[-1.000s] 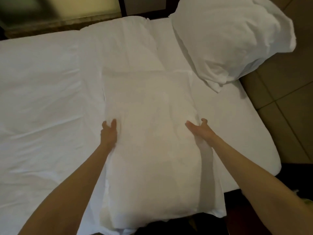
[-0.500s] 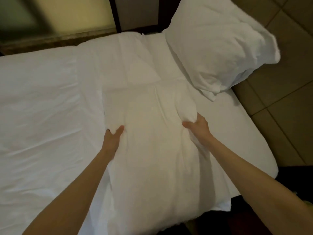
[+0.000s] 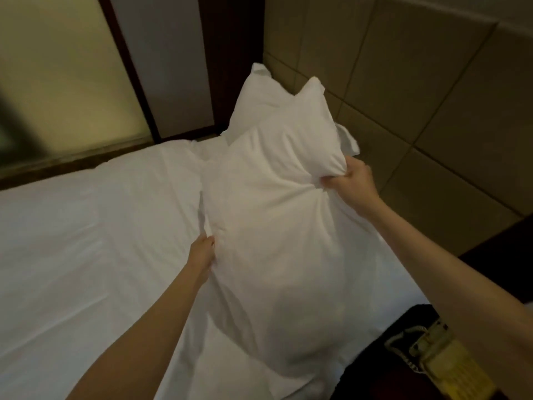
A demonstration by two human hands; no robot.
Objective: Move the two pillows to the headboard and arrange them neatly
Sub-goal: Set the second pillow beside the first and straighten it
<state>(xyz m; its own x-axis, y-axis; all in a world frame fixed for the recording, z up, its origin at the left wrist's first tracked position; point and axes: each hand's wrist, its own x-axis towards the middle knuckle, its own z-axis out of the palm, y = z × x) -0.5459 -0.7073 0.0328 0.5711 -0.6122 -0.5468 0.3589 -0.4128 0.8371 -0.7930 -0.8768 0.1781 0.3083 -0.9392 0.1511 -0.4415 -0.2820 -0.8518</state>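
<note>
A large white pillow (image 3: pixel 277 232) is raised off the white bed (image 3: pixel 86 241), tilted with its far end up. My right hand (image 3: pixel 350 179) is clenched on a bunched fold at its upper right edge. My left hand (image 3: pixel 203 252) grips its left edge lower down. Behind it a second white pillow (image 3: pixel 256 102) leans near the bed's far right corner, mostly hidden by the held one.
A dark wooden frame (image 3: pixel 135 90) with pale panels stands along the bed's far edge. Brown tiles (image 3: pixel 432 111) lie to the right. A dark nightstand with a beige telephone (image 3: pixel 432 353) sits at the lower right.
Both hands closed on the near pillow and lifted it up and to the right, toward the second pillow. The view swung right and upward.
</note>
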